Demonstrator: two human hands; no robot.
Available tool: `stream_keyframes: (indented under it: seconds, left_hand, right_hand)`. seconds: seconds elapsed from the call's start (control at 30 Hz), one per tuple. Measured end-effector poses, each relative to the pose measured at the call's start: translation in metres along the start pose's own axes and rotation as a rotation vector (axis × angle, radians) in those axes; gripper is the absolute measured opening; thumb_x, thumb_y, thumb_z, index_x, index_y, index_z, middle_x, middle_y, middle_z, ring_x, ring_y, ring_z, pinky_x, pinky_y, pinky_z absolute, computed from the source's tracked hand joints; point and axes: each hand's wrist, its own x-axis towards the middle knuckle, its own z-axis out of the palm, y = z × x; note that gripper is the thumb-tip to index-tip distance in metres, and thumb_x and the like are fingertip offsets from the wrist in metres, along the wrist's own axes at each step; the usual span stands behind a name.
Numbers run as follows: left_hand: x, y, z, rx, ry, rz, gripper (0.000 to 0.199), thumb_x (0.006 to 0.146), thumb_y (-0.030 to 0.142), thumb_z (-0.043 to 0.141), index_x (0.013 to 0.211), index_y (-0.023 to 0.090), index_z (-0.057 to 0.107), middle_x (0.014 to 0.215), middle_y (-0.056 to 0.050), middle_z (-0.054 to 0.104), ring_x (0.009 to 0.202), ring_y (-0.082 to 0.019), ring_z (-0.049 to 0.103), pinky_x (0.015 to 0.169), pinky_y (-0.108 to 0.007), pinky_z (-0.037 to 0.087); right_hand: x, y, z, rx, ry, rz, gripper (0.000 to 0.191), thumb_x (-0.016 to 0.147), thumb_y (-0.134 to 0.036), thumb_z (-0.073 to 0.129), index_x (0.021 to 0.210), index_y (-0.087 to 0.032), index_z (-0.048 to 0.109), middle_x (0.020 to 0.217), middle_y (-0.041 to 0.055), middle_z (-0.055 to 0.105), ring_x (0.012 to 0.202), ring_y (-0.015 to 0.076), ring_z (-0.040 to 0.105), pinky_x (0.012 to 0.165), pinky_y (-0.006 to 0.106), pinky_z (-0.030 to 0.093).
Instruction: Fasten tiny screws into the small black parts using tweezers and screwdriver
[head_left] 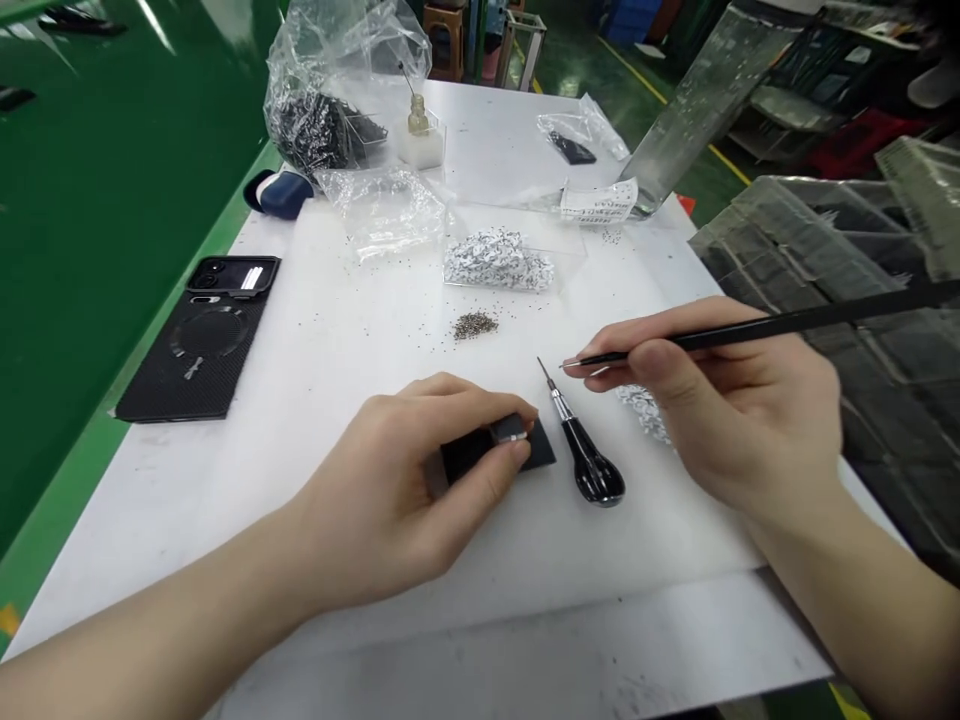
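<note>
My left hand (pixel 420 480) pinches a small dark part (pixel 508 428) with a bright metal edge between thumb and fingertips. Under it lies a flat black block (pixel 541 448), partly hidden by the hand. My right hand (pixel 739 400) is closed around slim black tweezers (pixel 720 332), whose fine metal tip points left. Between the hands a small screwdriver (pixel 592 462) with a bulbous black handle rests on the white sheet. Beyond them is a heap of tiny screws (pixel 475 325). A pile of small white pieces (pixel 645 412) is half covered by my right hand.
White pieces fill a clear tray (pixel 499 262) farther back. A phone (pixel 202 335) lies at left. Behind stand a small bottle (pixel 418 118) in a white holder, a plastic bag of black parts (pixel 322 125) and a clear cylinder (pixel 712 100). Transparent bins (pixel 817 270) stand at right.
</note>
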Motion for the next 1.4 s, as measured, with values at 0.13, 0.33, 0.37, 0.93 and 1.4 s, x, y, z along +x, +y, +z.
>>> stream_keyframes:
  seconds: [0.13, 0.33, 0.37, 0.93, 1.4]
  left_hand:
    - [0.0, -0.001, 0.0, -0.006, -0.036, -0.002, 0.022, 0.092, 0.021, 0.062, 0.11, 0.021, 0.075, 0.105, -0.006, 0.078, 0.102, -0.024, 0.07, 0.085, -0.034, 0.059]
    - [0.0, -0.002, 0.001, 0.004, -0.04, 0.042, 0.014, 0.093, 0.02, 0.06, 0.098, 0.02, 0.073, 0.089, -0.005, 0.076, 0.092, -0.022, 0.069, 0.08, -0.032, 0.059]
    - [0.0, -0.002, 0.001, 0.009, -0.043, 0.045, 0.014, 0.093, 0.02, 0.059, 0.098, 0.02, 0.073, 0.088, -0.005, 0.075, 0.092, -0.022, 0.069, 0.08, -0.032, 0.058]
    - [0.0, 0.001, 0.0, 0.051, -0.06, 0.045, 0.016, 0.096, 0.021, 0.057, 0.097, 0.02, 0.073, 0.082, -0.003, 0.073, 0.093, -0.022, 0.07, 0.08, -0.032, 0.056]
    - [0.0, 0.0, 0.0, 0.044, -0.071, 0.053, 0.017, 0.097, 0.02, 0.057, 0.1, 0.017, 0.074, 0.086, -0.004, 0.074, 0.091, -0.02, 0.069, 0.084, -0.03, 0.056]
  right_hand:
    - [-0.008, 0.0, 0.004, 0.092, -0.079, -0.08, 0.012, 0.095, -0.022, 0.068, 0.099, -0.029, 0.076, 0.096, 0.0009, 0.079, 0.089, 0.0204, 0.078, 0.08, 0.036, 0.067]
    - [-0.016, -0.003, 0.005, 0.081, -0.291, -0.193, 0.024, 0.093, -0.015, 0.066, 0.109, -0.032, 0.073, 0.101, 0.0034, 0.079, 0.098, 0.0241, 0.078, 0.087, 0.042, 0.066]
    - [-0.015, -0.003, 0.005, 0.08, -0.301, -0.203, 0.026, 0.093, -0.014, 0.066, 0.11, -0.032, 0.073, 0.101, 0.0036, 0.079, 0.098, 0.024, 0.078, 0.088, 0.041, 0.066]
    - [-0.011, -0.001, 0.003, 0.037, -0.374, -0.249, 0.035, 0.09, -0.01, 0.068, 0.114, -0.034, 0.074, 0.104, 0.0023, 0.079, 0.101, 0.0218, 0.077, 0.092, 0.037, 0.066]
    - [-0.011, 0.0, 0.002, 0.056, -0.37, -0.256, 0.038, 0.089, -0.008, 0.068, 0.116, -0.034, 0.075, 0.103, 0.002, 0.08, 0.1, 0.0217, 0.078, 0.091, 0.036, 0.067]
